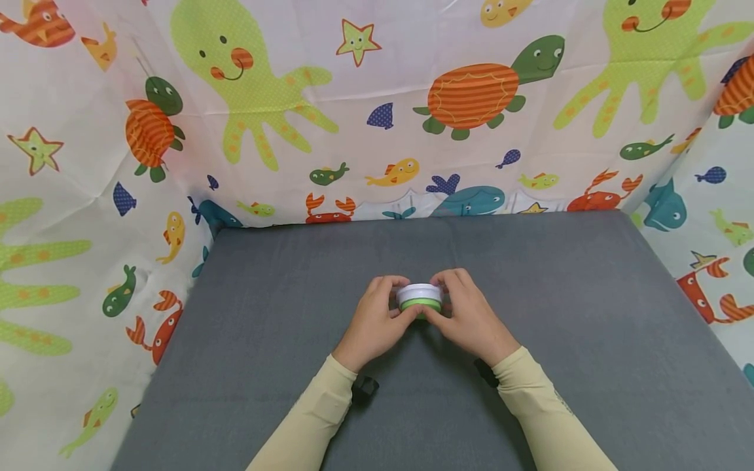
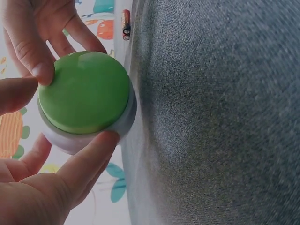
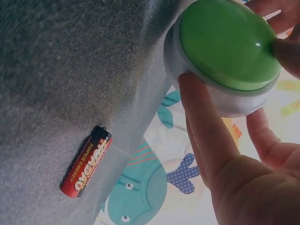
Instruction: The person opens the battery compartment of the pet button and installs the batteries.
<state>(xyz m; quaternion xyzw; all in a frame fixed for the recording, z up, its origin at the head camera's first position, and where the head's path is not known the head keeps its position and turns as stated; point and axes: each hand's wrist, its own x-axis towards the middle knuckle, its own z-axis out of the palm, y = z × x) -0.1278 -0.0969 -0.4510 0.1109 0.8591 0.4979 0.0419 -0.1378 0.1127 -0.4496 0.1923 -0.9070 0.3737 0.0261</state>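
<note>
Green-and-white round object (image 1: 419, 296) over grey table (image 1: 283, 294), white part uppermost in head view. Left hand (image 1: 372, 324): fingers and thumb gripping its left side. Right hand (image 1: 474, 324): likewise gripping right side. Red-and-black battery (image 3: 86, 161) lying on table, seen in right wrist view. Sea-creature-print cloth (image 1: 353, 147) behind table.

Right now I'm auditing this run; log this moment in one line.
left grip: holds green-and-white round object | right grip: holds same object | red-and-black battery: lies on gray surface
</note>
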